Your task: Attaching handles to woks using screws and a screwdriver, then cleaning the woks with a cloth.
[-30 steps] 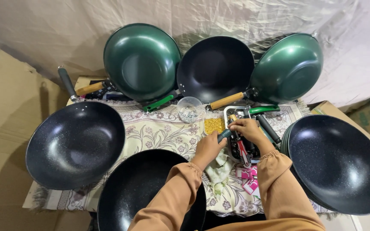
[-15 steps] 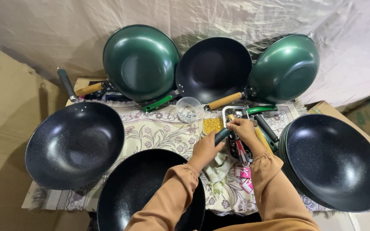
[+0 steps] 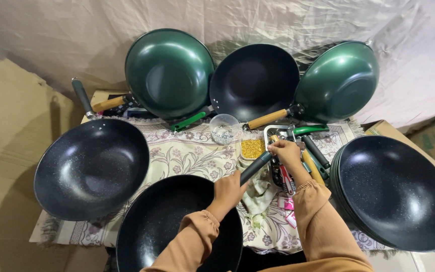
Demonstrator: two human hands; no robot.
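My left hand grips the dark handle of a black speckled wok lying close in front of me. My right hand reaches over a small metal tray of tools, fingers pinched on something small at the far end of the handle; what it is I cannot make out. Beside the tray are a tub of yellow pieces and a clear round cup of small metal parts. Both sleeves are orange-brown.
Black woks lie at the left and right. Two green woks and a black one lean against the white sheet behind. A patterned cloth covers the low table. Loose handles lie beside the tray.
My left hand has slid back along the wok handle toward me. My right hand stays over the tool tray.
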